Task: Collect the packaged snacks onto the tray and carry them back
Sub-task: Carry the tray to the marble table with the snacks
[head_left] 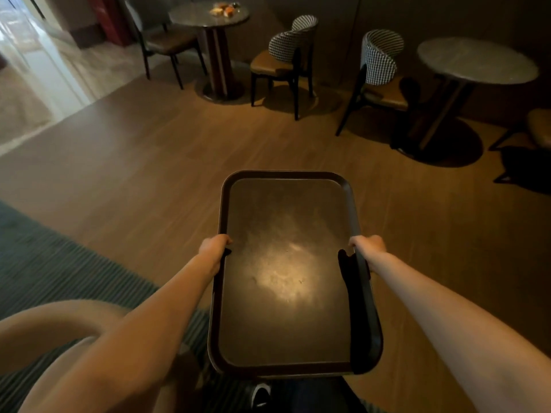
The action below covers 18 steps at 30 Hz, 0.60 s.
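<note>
A dark brown rectangular tray is held level in front of me, with nothing on it. My left hand grips its left rim and my right hand grips its right rim. Far off at the upper left, several packaged snacks in yellow and orange wrappers lie on a round marble-topped table. The snacks are small and blurred at this distance.
Wooden floor stretches between me and the tables. Two checked-back chairs stand ahead, a dark chair by the snack table, a second round table at right. A green ribbed rug and tan armchair lie at lower left.
</note>
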Motion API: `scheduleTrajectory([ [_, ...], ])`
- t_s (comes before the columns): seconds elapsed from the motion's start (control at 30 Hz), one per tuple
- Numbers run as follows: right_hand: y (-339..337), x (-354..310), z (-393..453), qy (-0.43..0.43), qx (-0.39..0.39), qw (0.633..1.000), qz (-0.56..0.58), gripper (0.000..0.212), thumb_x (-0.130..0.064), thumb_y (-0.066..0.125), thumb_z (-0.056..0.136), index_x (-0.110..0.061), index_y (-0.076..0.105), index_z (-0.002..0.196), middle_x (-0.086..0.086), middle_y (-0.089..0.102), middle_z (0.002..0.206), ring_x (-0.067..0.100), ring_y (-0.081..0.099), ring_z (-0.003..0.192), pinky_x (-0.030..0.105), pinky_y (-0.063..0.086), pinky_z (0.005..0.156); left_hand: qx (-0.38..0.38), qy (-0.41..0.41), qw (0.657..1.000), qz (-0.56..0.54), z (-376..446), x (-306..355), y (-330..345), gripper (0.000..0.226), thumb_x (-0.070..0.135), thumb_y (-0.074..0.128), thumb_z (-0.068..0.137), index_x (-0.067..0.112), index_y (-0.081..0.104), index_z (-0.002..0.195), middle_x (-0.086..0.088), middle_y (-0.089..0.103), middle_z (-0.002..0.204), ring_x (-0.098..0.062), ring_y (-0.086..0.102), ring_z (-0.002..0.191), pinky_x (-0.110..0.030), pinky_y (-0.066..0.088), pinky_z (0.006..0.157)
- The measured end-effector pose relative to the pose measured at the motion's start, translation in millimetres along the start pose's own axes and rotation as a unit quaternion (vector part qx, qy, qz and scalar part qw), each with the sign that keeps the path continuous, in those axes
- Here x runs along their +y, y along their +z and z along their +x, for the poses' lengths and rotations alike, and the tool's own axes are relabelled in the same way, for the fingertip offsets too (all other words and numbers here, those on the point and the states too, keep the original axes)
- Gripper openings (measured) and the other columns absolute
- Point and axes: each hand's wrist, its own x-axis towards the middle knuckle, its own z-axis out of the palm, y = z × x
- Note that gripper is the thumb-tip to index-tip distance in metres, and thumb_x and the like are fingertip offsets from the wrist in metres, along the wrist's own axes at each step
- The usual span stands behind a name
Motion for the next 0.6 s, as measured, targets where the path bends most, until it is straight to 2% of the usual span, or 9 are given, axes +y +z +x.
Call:
scheduleTrajectory([
  [0.07,-4,-17,32,0.001,-0.001,1.000,-0.002,0.026,-0.017,0.060,0.084,-0.004,0.048,0.103,0.017,0.051,0.126,0.030,0.048,0.098,0.040,0.040,0.079,0.002,-0.001,1.000,-0.002,16,24,25,0.038,0.012,0.057,0.084,-0.002,0.056,0.120,-0.014,0.060,0.083,-0.029,0.058,0.071,-0.032,0.047,0.056],
  [0.1,-8,-27,49,0.004,-0.003,1.000,-0.001,0.026,-0.018,0.060,0.085,-0.005,0.048,0.103,0.017,0.052,0.126,0.031,0.049,0.100,0.040,0.040,0.079,0.008,0.000,1.000,-0.001,25,37,37,0.038,0.012,0.057,0.084,-0.001,0.056,0.120,-0.015,0.061,0.084,-0.029,0.058,0.070,-0.032,0.046,0.054],
  [0.2,-21,-62,100,0.016,0.001,1.000,0.010,0.044,-0.019,0.061,0.084,-0.003,0.047,0.123,0.016,0.050,0.130,0.036,0.049,0.116,0.041,0.039,0.080,0.027,0.002,1.000,0.009,51,78,72,0.034,0.010,0.057,0.084,-0.001,0.055,0.116,-0.015,0.062,0.083,-0.028,0.058,0.070,-0.035,0.048,0.060],
  [0.3,-40,-102,150,0.018,-0.003,1.000,0.017,0.048,-0.019,0.062,0.083,-0.003,0.048,0.126,0.016,0.050,0.132,0.036,0.050,0.116,0.041,0.041,0.080,0.037,0.001,0.999,0.026,75,126,106,0.022,0.008,0.057,0.085,0.000,0.058,0.105,-0.014,0.060,0.079,-0.027,0.058,0.066,-0.032,0.048,0.059],
  [0.4,-58,-141,192,0.002,-0.010,1.000,-0.007,0.035,-0.022,0.060,0.085,-0.005,0.051,0.114,0.014,0.053,0.124,0.028,0.052,0.095,0.039,0.041,0.076,0.042,0.006,0.998,0.037,93,171,139,0.015,0.007,0.059,0.086,0.002,0.059,0.100,-0.013,0.060,0.077,-0.027,0.059,0.065,-0.031,0.050,0.057],
  [0.5,-74,-178,228,-0.013,-0.003,0.999,-0.034,0.040,-0.022,0.058,0.085,-0.003,0.053,0.120,0.008,0.058,0.105,0.022,0.052,0.074,0.037,0.043,0.070,0.039,0.018,0.998,0.045,112,209,165,0.019,0.006,0.057,0.088,0.002,0.058,0.107,-0.018,0.066,0.089,-0.026,0.059,0.062,-0.032,0.051,0.055],
  [0.53,-80,-191,239,-0.021,0.000,0.999,-0.041,0.040,-0.021,0.058,0.085,-0.002,0.054,0.120,0.009,0.060,0.104,0.022,0.054,0.075,0.037,0.044,0.070,0.037,0.019,0.998,0.047,119,220,173,0.021,0.006,0.056,0.089,0.002,0.057,0.109,-0.019,0.066,0.093,-0.025,0.060,0.063,-0.032,0.052,0.054],
  [0.6,-87,-214,260,-0.033,0.003,0.999,-0.043,0.046,-0.020,0.059,0.084,-0.001,0.051,0.125,0.014,0.058,0.117,0.027,0.058,0.091,0.037,0.045,0.074,0.034,0.019,0.998,0.047,132,243,188,0.024,0.006,0.057,0.089,0.002,0.056,0.113,-0.019,0.066,0.095,-0.027,0.064,0.068,-0.034,0.054,0.057],
])
